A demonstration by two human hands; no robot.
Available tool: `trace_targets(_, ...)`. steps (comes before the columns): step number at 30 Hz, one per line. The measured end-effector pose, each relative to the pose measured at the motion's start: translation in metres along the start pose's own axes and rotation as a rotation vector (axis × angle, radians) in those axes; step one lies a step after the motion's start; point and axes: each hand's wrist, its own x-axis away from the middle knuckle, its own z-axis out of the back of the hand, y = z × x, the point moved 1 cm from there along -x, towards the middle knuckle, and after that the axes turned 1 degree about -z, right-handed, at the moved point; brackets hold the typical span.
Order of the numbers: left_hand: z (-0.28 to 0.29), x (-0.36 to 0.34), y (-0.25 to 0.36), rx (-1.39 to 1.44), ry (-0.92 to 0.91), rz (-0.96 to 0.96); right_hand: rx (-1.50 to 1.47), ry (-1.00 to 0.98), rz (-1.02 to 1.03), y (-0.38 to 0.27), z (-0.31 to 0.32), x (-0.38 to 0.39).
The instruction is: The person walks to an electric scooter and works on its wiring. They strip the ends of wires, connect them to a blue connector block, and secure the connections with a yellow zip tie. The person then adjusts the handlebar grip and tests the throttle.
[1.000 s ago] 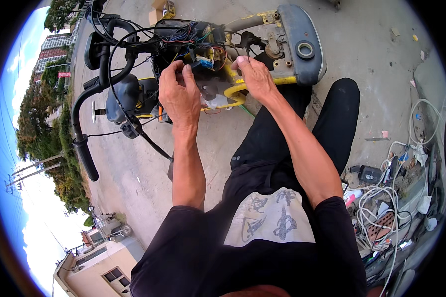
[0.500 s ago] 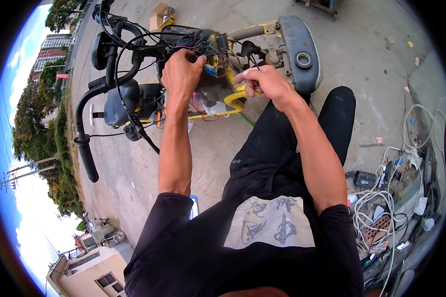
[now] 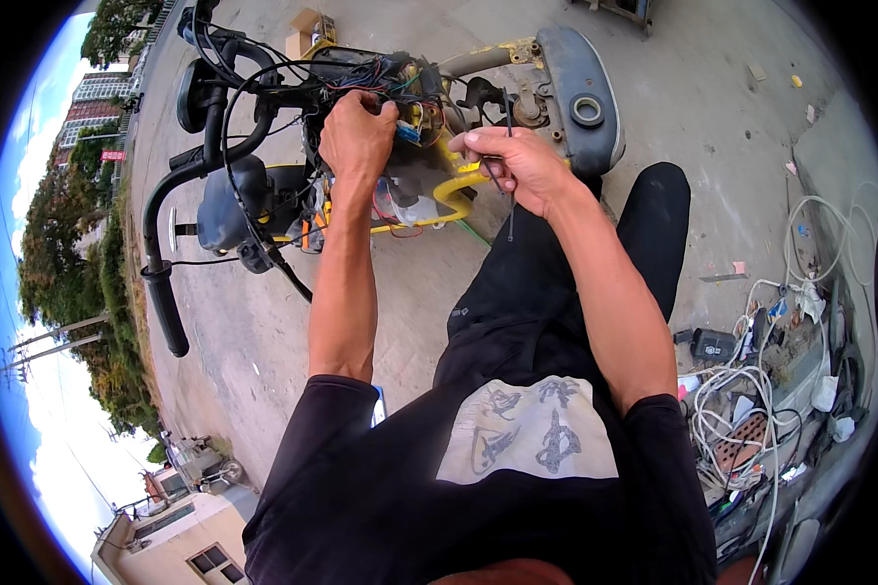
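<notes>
A partly stripped scooter with a yellow frame [image 3: 451,192] stands before me, its wiring bundle [image 3: 366,78] bare in many colours. My left hand [image 3: 357,146] is closed at the near side of that bundle, thumb and fingers bent onto the wires; its fingertips are partly hidden. To the right, my right hand [image 3: 529,168] grips thin black cable ties [image 3: 511,214] between its fingers. One hangs long across the hand, pointing up and down, and another sticks out shorter. Blue connectors [image 3: 410,130] sit among the wires between both hands.
Black handlebars [image 3: 156,229] with cables curve at the left. A grey rear part [image 3: 585,107] with a round ring lies right of the frame. An open cardboard box [image 3: 302,34] stands behind. Tangled white cable [image 3: 741,400] and scraps lie on the ground at the right.
My right hand has turned, and the long black cable tie now shows fully across it. My left hand stays at the wires. The whole view has shifted slightly.
</notes>
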Motion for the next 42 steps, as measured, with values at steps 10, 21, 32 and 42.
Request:
trace_targets(10,0.033,0.047,-0.016,0.950,-0.270,-0.073,0.299,0.063,0.289,-0.003,-0.043,-0.004)
trace_targets(21,0.033,0.051,-0.012,1.204,-0.183,-0.023,0.369,0.035,0.261,-0.007,-0.076,-0.013)
trace_targets(32,0.080,0.033,-0.033,0.254,0.065,-0.157,0.610,0.330,0.356,-0.024,-0.054,-0.037)
trace_targets(42,0.063,0.024,-0.033,0.030,-0.006,-0.187,0.702,0.450,0.378,0.013,-0.036,-0.078)
